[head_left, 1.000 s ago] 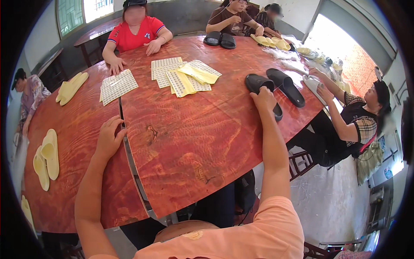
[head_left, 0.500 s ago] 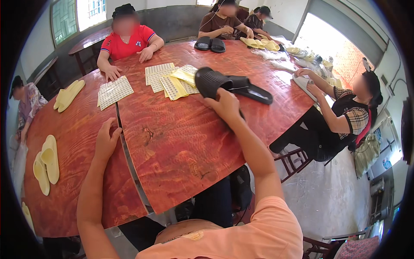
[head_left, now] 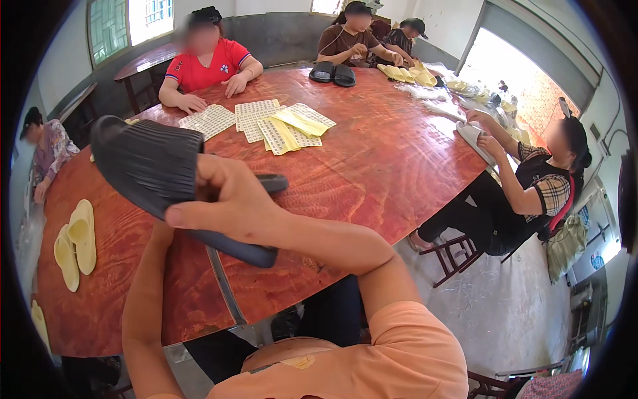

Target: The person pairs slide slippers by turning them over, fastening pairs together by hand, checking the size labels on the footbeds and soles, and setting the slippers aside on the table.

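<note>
A red wood-grain table [head_left: 372, 166] spread out in front of you. At your left, a pair of yellow slippers [head_left: 84, 233] lay side by side on it. Ahead of you, printed white-and-yellow sheets [head_left: 256, 123] lay near a person in a red shirt [head_left: 211, 70]; a window [head_left: 109, 33] and a side table [head_left: 143, 62] were located behind. At the far right edge, clear plastic wrapping [head_left: 425, 91] lay next to more yellow slippers [head_left: 423, 75], near a bright doorway [head_left: 508, 56]. To your right, a plaid-sleeved person [head_left: 530, 161] held a grey slipper [head_left: 473, 138] above a brown stool [head_left: 458, 251]. A green sack [head_left: 567, 249] stood beyond.
</note>
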`<action>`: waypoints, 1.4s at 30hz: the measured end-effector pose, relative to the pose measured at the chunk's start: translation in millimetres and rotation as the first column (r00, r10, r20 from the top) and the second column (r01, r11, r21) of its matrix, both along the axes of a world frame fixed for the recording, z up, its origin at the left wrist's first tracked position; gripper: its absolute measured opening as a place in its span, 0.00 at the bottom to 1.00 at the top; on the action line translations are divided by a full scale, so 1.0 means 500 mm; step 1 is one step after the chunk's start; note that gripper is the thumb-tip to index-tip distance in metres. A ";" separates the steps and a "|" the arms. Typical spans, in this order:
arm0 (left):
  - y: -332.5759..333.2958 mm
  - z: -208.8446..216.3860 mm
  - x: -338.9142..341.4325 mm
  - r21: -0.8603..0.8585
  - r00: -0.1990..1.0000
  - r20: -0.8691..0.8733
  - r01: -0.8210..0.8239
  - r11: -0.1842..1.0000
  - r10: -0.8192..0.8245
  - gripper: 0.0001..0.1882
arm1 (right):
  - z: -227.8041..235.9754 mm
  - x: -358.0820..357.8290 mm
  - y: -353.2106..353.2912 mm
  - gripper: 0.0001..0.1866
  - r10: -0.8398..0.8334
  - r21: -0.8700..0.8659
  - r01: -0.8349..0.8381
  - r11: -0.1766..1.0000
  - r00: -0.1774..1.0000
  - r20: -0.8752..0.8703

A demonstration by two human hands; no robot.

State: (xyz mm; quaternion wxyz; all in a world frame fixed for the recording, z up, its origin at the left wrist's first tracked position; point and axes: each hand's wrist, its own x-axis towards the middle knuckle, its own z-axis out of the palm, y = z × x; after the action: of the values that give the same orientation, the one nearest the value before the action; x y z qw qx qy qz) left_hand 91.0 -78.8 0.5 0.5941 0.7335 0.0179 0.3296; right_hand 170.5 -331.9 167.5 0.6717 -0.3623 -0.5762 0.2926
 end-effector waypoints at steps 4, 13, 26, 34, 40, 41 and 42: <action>-0.009 0.004 -0.005 -0.190 0.996 -0.020 0.086 0.978 -0.092 0.33 | 0.023 -0.014 0.051 0.14 0.097 0.041 -0.092 0.995 0.988 -0.124; 0.004 0.014 -0.041 -0.463 0.949 0.126 0.315 0.828 -0.290 0.33 | 0.004 0.029 0.106 0.18 0.054 -0.111 -0.073 0.991 0.984 -0.169; 0.031 0.028 -0.034 -0.607 0.963 0.139 0.267 0.749 -0.231 0.07 | -0.139 0.273 0.196 0.23 0.155 -0.085 -0.323 0.943 0.649 -0.745; 0.017 0.036 -0.016 -0.653 0.991 0.091 0.136 0.745 -0.101 0.12 | -0.160 0.240 0.204 0.24 0.098 -0.206 -0.413 0.887 0.605 -0.790; 0.023 0.041 -0.023 -0.679 0.981 0.131 0.194 0.708 -0.143 0.21 | -0.142 0.174 0.198 0.24 0.233 -0.153 -0.516 0.843 0.606 -0.760; 0.024 0.041 -0.020 -0.669 0.979 0.132 0.204 0.715 -0.156 0.19 | -0.146 0.173 0.198 0.24 0.305 -0.099 -0.543 0.834 0.603 -0.738; 0.027 0.037 -0.022 -0.659 0.977 0.130 0.211 0.722 -0.166 0.17 | -0.149 0.170 0.199 0.24 0.376 -0.046 -0.573 0.818 0.593 -0.712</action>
State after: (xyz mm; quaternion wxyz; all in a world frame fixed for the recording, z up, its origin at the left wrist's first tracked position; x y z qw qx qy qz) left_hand 80.0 -65.4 19.0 0.8481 0.4588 0.0419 0.2615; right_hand 255.6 -232.5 92.9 0.6729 -0.1503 -0.3228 0.6484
